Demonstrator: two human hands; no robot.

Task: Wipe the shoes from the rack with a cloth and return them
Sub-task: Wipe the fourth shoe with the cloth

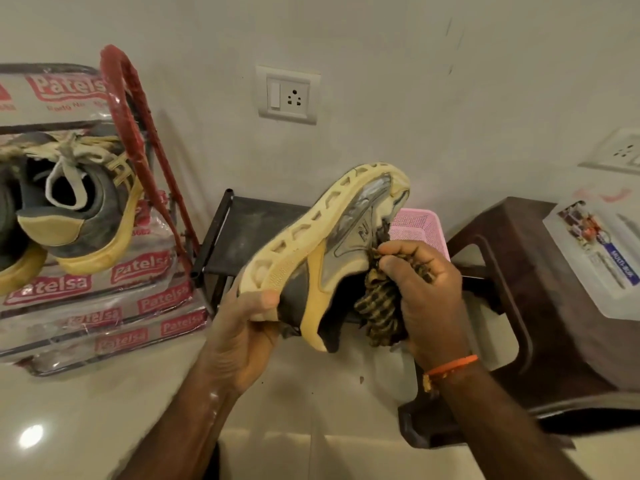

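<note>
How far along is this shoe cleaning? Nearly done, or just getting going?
Midway, it seems. In hand: the left hand holds a yellow-soled shoe tipped on its side while the right hand presses a checked cloth against its upper. Another shoe sits on the rack; whether it has been wiped I cannot tell. Left: finishing this shoe and returning it to the rack.
</note>
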